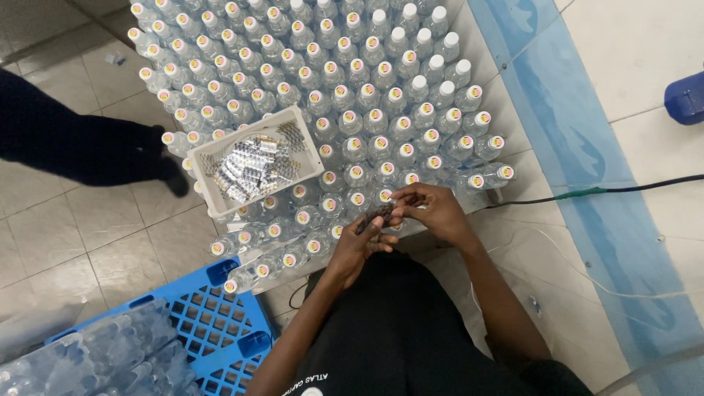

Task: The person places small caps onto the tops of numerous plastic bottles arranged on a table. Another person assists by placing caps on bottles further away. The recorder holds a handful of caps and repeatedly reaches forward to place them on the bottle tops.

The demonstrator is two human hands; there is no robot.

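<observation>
Pinching one small dark strip [378, 214] between my left hand [357, 246] and right hand [433, 209], both closed on it. Capped clear bottles [367, 95] massed beyond; white tray [308, 139] of foil pieces atop them.

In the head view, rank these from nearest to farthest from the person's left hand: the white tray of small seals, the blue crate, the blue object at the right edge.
Measured from the left hand:
1. White tray, up and to the left, resting on the bottles.
2. Blue crate, lower left on the floor; a fairly near second.
3. Blue object, far off at the right edge.
</observation>
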